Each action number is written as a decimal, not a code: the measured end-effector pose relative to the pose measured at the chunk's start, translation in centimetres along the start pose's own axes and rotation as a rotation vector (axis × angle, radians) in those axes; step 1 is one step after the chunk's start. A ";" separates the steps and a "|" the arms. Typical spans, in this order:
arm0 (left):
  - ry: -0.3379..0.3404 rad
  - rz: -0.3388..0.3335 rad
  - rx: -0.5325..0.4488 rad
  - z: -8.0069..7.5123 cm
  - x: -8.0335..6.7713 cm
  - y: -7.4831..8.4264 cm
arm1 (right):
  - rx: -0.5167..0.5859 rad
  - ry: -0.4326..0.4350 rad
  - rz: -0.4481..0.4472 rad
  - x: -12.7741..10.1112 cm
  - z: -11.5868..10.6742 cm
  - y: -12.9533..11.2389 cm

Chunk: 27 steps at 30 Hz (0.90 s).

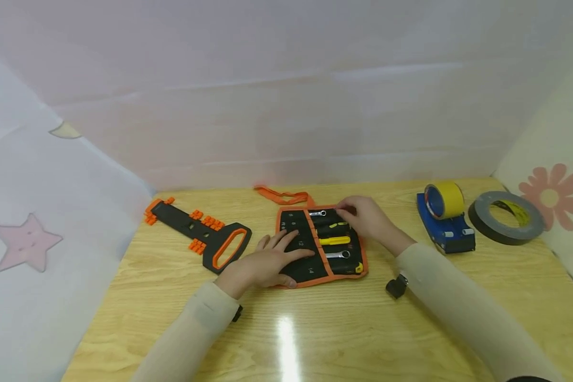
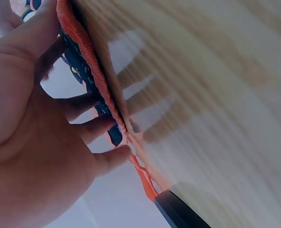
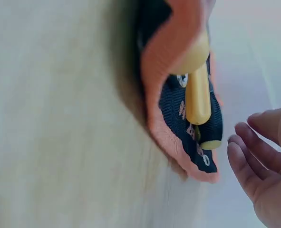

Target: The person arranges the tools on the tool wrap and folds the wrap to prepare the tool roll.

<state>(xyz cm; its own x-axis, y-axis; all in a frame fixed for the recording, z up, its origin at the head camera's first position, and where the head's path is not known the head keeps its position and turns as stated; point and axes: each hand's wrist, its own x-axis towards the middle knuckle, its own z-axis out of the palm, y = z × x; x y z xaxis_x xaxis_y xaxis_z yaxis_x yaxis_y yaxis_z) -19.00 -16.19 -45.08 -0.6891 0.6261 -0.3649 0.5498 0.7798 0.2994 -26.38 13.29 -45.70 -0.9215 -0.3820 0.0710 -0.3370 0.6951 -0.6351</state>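
A black tool pouch (image 1: 310, 263) with orange trim lies unrolled on the table. Its slots hold two wrenches (image 1: 339, 254), a yellow-handled screwdriver (image 1: 335, 241), a tool with a black-and-yellow handle (image 1: 333, 226) and a black tool with a yellow end (image 1: 359, 268). My left hand (image 1: 267, 262) rests on the pouch's left half, fingers spread. At the far right corner of the pouch is my right hand (image 1: 367, 217). In the right wrist view its loosely bent fingers (image 3: 242, 166) hold nothing, just beside the tool handles. An orange strap (image 1: 281, 197) trails from the far edge.
To the left lies a black holder (image 1: 174, 217) with an orange-rimmed grip and orange clips. At the right stand a blue tape dispenser (image 1: 432, 225) carrying a yellow tape roll (image 1: 451, 199) and a grey tape roll (image 1: 487, 225). A fabric-covered wall (image 1: 286, 122) closes the back.
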 end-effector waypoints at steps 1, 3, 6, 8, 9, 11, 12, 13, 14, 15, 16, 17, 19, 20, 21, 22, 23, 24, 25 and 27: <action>0.010 0.006 0.008 0.0 -0.1 0.0 | 0.013 -0.001 -0.006 -0.6 -0.1 0.0; 0.029 0.023 0.016 0.1 -0.4 -0.1 | 0.046 -0.010 -0.025 -1.9 -0.4 -0.1; 0.063 0.054 -0.004 0.2 -1.1 -0.1 | 0.076 -0.045 -0.048 -4.2 -0.5 0.2; 0.083 0.066 -0.025 0.4 -1.6 -0.1 | 0.087 -0.084 -0.058 -5.8 -0.5 0.5; 0.093 0.070 -0.034 0.5 -1.9 -0.1 | 0.089 -0.103 -0.069 -6.5 -0.4 0.7; 0.116 0.082 -0.040 0.6 -2.5 -0.1 | 0.091 -0.137 -0.094 -7.9 -0.3 1.0; 0.126 0.090 -0.037 0.7 -2.7 -0.1 | 0.089 -0.148 -0.101 -8.4 -0.2 1.2; 0.136 0.097 -0.033 0.8 -3.0 -0.1 | 0.086 -0.158 -0.114 -9.0 -0.1 1.3; 0.141 0.105 -0.024 0.8 -3.2 -0.1 | 0.081 -0.166 -0.124 -9.4 0.0 1.4; 0.149 0.115 -0.009 0.9 -3.4 -0.1 | 0.077 -0.170 -0.136 -9.8 0.1 1.5; 0.156 0.129 0.010 1.0 -3.5 -0.1 | 0.068 -0.172 -0.136 -10.1 0.2 1.6; 0.165 0.144 0.032 1.1 -3.5 -0.1 | 0.057 -0.173 -0.138 -10.3 0.2 1.6; 0.180 0.166 0.071 1.3 -3.5 -0.1 | 0.041 -0.182 -0.138 -10.7 0.3 1.6; 0.191 0.177 0.092 1.4 -3.5 -0.1 | 0.032 -0.187 -0.134 -10.9 0.4 1.6; 0.205 0.187 0.111 1.5 -3.4 -0.1 | 0.023 -0.191 -0.131 -11.1 0.4 1.6; 0.220 0.195 0.127 1.6 -3.3 -0.1 | 0.014 -0.194 -0.129 -11.2 0.5 1.5; 0.232 0.198 0.136 1.7 -3.2 -0.1 | 0.007 -0.199 -0.131 -11.3 0.5 1.4; 0.244 0.200 0.141 1.7 -3.1 -0.1 | -0.001 -0.200 -0.132 -11.3 0.6 1.4; 0.256 0.202 0.146 1.8 -3.1 0.0 | -0.010 -0.201 -0.131 -11.4 0.7 1.3; 0.276 0.203 0.150 1.8 -3.0 0.1 | -0.027 -0.197 -0.135 -11.4 0.7 1.0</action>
<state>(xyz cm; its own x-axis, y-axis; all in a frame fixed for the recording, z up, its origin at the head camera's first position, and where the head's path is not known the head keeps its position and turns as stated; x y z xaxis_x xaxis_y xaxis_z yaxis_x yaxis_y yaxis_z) -16.09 -17.96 -45.53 -0.6491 0.7588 -0.0540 0.7373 0.6450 0.2009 -16.08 17.92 -47.71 -0.8133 -0.5818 0.0005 -0.4617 0.6449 -0.6091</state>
